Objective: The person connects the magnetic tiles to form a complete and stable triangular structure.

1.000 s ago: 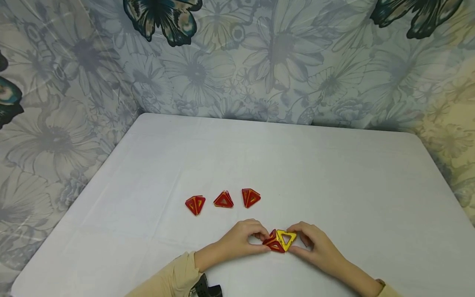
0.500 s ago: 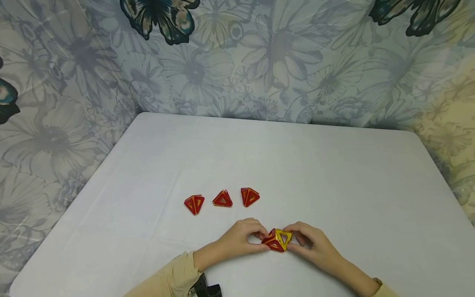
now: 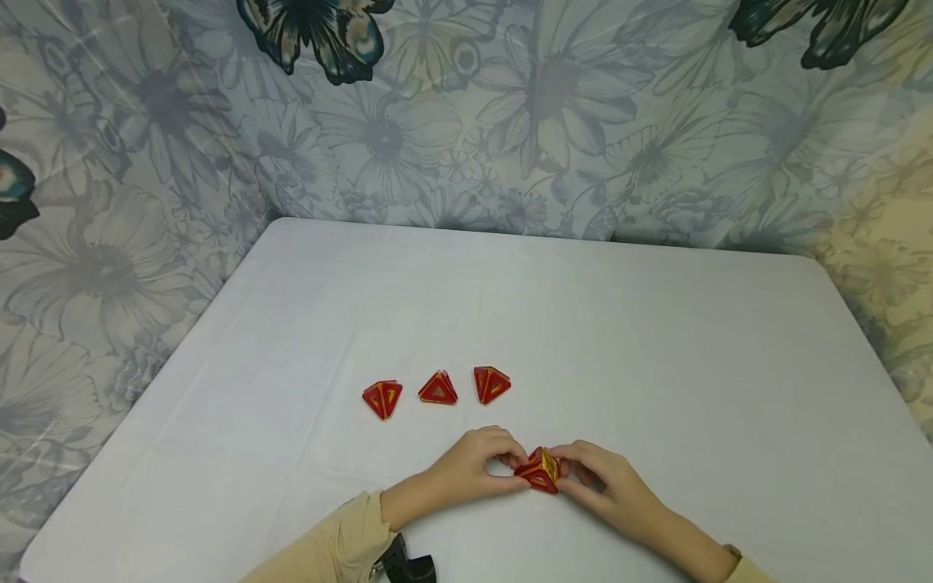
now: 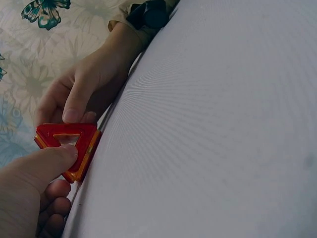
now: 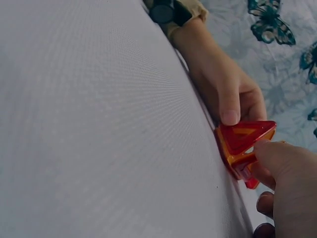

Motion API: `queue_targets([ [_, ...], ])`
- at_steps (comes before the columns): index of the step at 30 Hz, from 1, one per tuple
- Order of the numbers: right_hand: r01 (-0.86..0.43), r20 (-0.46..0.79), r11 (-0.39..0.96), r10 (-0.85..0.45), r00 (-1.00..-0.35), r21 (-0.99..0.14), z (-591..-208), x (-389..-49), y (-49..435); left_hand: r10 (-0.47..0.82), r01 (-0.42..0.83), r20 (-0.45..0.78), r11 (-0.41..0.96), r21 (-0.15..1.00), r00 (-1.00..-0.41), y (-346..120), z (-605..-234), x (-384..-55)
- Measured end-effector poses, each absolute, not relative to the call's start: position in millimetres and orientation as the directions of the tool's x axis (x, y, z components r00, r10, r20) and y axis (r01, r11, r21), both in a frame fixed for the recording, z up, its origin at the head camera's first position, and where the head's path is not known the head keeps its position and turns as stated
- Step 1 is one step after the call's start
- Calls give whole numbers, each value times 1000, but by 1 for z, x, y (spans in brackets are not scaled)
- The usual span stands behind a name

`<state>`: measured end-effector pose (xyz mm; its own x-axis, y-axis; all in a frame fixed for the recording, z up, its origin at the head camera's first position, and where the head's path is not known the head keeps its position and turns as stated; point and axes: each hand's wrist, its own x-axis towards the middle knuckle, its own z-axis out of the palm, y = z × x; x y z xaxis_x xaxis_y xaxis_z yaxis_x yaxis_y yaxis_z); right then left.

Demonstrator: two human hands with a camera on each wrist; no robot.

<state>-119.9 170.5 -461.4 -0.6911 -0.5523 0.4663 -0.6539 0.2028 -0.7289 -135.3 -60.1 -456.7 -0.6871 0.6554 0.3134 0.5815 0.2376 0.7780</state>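
Between my two hands, low on the white table, is a small pyramid of red triangular magnetic tiles point(image 3: 541, 479) with a yellow side. My left hand point(image 3: 477, 465) pinches its left corner between thumb and fingers. My right hand point(image 3: 615, 494) holds the yellow side at the right, partly hiding it. In the left wrist view my left thumb lies across a red triangle point(image 4: 54, 130) with an open middle. A red face point(image 5: 237, 139) with orange edges shows in the right wrist view, my right thumb at its corner and the left thumb at its top.
Three small red pyramids stand in a row farther back: a left one point(image 3: 382, 399), a middle one point(image 3: 438, 390) and a right one point(image 3: 492, 385). Flowered cloth walls point(image 3: 452, 121) with butterflies border the white table point(image 3: 619, 324). A black wrist device point(image 3: 410, 563) sits under the left sleeve.
My right hand has moved left, tilting the yellow triangle up and in toward the red tiles, so its face has narrowed from view. The left hand and the three pyramids stay put.
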Motion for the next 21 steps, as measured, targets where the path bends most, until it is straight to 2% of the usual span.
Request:
queue_targets([
  [10,-673,509,136,-551,-661,-727,-427,-115,161,645,586,331,226,778,-689,-57,-443,-133],
  [13,-682,525,117,-550,-650,-722,-436,-117,163,645,594,332,238,768,-688,-57,-445,-133],
  [21,-641,453,182,-568,-687,-745,-464,-120,171,651,586,321,237,775,-688,-59,-455,-135],
])
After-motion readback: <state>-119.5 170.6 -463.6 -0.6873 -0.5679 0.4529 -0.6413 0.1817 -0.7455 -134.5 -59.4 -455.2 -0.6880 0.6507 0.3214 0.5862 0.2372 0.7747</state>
